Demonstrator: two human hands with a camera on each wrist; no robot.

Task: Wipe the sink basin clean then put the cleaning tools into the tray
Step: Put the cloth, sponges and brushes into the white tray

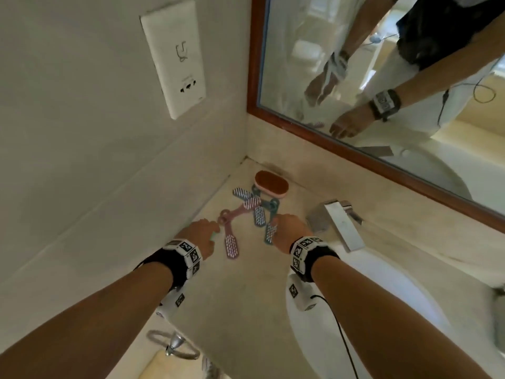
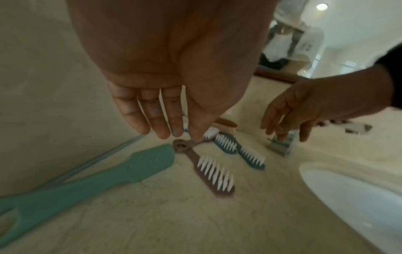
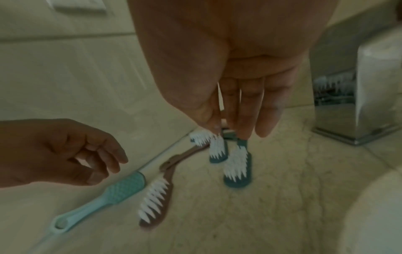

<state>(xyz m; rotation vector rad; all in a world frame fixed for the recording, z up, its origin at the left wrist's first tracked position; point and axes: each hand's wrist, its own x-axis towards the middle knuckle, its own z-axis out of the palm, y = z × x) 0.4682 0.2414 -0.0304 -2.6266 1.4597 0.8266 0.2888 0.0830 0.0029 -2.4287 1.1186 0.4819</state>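
Observation:
Several small brushes lie in the counter's back corner: a pink brush (image 1: 231, 244) (image 2: 215, 177) (image 3: 155, 197), a blue brush (image 1: 270, 232) (image 3: 238, 166), and an oval brown-topped scrub brush (image 1: 270, 183) behind them. A teal flat-handled tool (image 2: 108, 175) (image 3: 117, 190) lies along the wall. My left hand (image 1: 211, 233) (image 2: 174, 134) hovers over the pink brush's ring end and holds nothing. My right hand (image 1: 278, 228) (image 3: 230, 132) hangs with fingers pointing down just above the blue brush's handle, also holding nothing. The white sink basin (image 1: 369, 310) (image 2: 352, 197) lies to the right.
A chrome faucet (image 1: 341, 222) (image 3: 369, 86) stands right of my right hand, at the basin's rim. A framed mirror (image 1: 382, 105) hangs behind, and a socket plate (image 1: 175, 64) is on the left wall. A towel ring (image 1: 175, 346) sits below the counter edge.

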